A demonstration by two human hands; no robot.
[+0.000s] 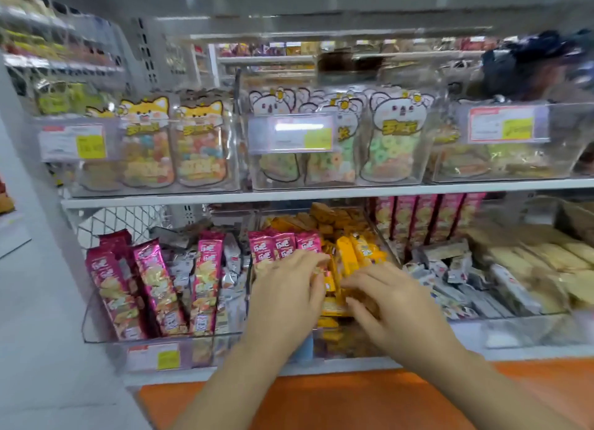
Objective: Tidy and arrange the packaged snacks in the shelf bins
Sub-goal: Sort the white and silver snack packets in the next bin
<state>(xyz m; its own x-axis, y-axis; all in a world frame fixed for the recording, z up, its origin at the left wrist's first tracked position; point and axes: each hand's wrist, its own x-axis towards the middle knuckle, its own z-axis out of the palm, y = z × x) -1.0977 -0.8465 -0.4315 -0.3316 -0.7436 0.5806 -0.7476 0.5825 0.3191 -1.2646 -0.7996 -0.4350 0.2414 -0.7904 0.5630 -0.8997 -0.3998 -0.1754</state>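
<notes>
Both my hands are inside the middle clear bin [379, 233] on the lower shelf. Yellow snack packets [350, 252] fill this bin, with pink packets [283, 244] standing along its left side. My left hand [289, 288] lies over the pink and yellow packets, its fingertips curled on a yellow packet. My right hand [382, 296] reaches in from the right, fingers bent round another yellow packet [332, 307]. The view is motion-blurred, so the exact grips are hard to make out.
The left bin [96, 330] holds pink and silver packets [205, 268]. Grey packets [456, 281] and pale bars [540, 256] lie to the right. Animal-shaped candy bags [199, 140] stand in the upper shelf's bins. An orange ledge [321, 397] runs below. A person [530, 66] is at the upper right.
</notes>
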